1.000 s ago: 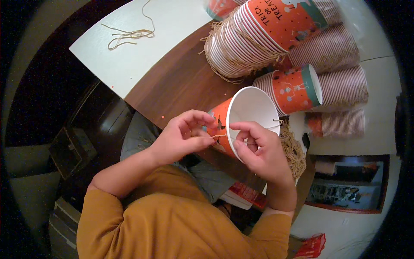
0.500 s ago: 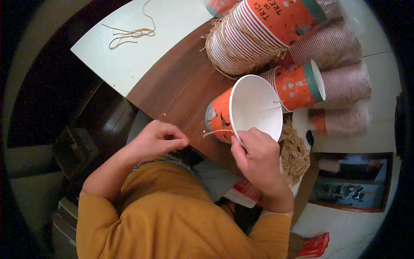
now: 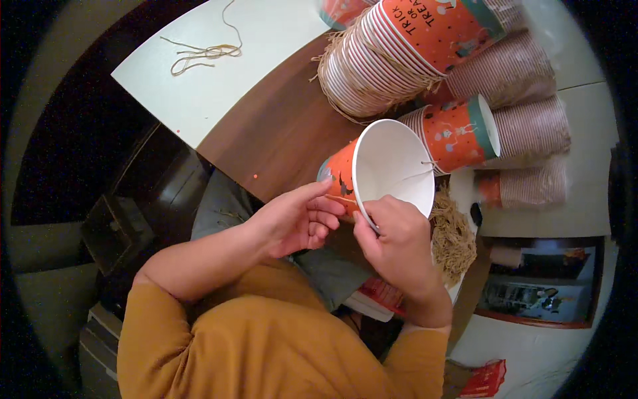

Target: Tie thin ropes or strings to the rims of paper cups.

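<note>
An orange paper bucket [image 3: 340, 167] with a white inside lies tipped, its mouth turned right and toward me. My right hand [image 3: 397, 233] is closed over the near part of its rim, thumb outside. A thin twine [image 3: 341, 199] comes out of the wall by that thumb and runs left along the outside. My left hand [image 3: 300, 219] is beside it, thumb raised by the bucket wall and fingers loosely curled below the twine. Thumb and fingers are apart, with no firm grip showing. Another bit of twine pokes through the far wall, close to the rim.
Behind stands a large stack of nested paper buckets [image 3: 372, 63] with twine hanging from it. A smaller orange stack [image 3: 452, 136] and wrapped stacks [image 3: 531, 130] are at right. A twine heap [image 3: 453, 236] lies beside my right wrist; loose twine [image 3: 206, 53] lies on the white tabletop [image 3: 149, 80].
My left hand has moved right to the bucket, its fingers loosening from a closed curl. The twine that stuck out freely now lies between its thumb and fingers. My right hand keeps hold of the rim.
</note>
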Motion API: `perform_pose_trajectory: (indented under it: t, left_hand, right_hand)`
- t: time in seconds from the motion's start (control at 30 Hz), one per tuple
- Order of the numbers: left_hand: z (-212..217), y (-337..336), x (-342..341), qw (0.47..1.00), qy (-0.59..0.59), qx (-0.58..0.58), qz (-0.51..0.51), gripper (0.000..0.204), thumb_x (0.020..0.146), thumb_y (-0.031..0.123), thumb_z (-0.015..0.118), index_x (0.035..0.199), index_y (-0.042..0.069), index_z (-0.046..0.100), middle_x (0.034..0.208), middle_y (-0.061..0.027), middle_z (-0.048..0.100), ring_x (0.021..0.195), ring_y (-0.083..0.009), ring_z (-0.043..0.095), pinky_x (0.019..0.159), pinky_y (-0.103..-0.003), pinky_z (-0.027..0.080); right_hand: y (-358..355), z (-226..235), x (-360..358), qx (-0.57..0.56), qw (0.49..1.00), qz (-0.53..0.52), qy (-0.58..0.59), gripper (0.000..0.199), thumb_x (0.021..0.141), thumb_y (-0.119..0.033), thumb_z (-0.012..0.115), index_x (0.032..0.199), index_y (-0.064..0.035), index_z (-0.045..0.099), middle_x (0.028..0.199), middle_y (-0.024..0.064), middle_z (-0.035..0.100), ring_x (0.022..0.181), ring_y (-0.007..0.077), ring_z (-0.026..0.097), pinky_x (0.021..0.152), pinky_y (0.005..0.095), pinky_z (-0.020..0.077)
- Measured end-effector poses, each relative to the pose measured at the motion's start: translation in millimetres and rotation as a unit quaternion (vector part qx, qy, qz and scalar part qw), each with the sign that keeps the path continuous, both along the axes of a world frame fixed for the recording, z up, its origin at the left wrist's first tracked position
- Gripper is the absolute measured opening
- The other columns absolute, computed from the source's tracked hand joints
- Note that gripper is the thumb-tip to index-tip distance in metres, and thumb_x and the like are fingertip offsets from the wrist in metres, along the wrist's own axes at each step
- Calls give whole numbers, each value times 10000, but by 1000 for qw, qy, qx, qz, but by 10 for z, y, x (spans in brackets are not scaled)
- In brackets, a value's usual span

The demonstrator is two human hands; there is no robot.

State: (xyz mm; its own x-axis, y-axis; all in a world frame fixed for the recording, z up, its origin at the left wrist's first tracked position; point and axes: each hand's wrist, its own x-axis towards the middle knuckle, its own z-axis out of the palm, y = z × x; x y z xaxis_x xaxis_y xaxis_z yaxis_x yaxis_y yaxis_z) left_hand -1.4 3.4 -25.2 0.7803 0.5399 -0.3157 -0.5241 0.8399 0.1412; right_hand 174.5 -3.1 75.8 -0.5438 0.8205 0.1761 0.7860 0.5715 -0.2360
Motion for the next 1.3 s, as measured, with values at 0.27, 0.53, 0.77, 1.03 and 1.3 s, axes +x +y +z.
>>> perform_pose_trajectory:
  t: [0.27,0.53,0.77,1.03,1.3]
  left_hand:
    - [87,-23,41,907,293,214,213,197,940,218,569,934,42,658,786,-27,648,648,-104,587,584,-212,461]
    - [502,45,-6,807,291,472,202,209,967,177,514,978,0,625,921,-86,675,655,-116,612,597,-221,500]
    - [614,169,70,865,316,386,58,203,962,188,516,919,19,619,724,-25,640,564,-73,569,553,-206,488]
    - [598,70,52,945,138,295,26,194,914,120,533,995,1,662,791,-49,652,681,-90,593,659,-235,514]
    - [544,82,-65,822,304,473,88,190,940,115,538,956,-29,661,790,-19,640,722,-67,563,648,-210,458]
  right_hand:
    - [8,41,64,-7,1000,-18,23,143,757,-160,684,792,-56,592,702,113,552,650,318,563,596,424,437]
    - [84,541,327,-66,994,80,-22,138,736,-132,733,780,-65,621,668,77,570,601,249,553,561,331,427]
    - [507,664,137,-196,954,208,91,165,788,-166,674,778,-21,595,689,136,587,656,315,596,593,379,463]
    - [748,482,42,-296,933,147,144,145,749,-134,700,772,-7,632,746,88,606,695,177,605,614,300,480]
    - [157,259,194,143,976,37,163,212,734,-125,717,914,-51,633,883,111,628,818,289,593,741,353,456]
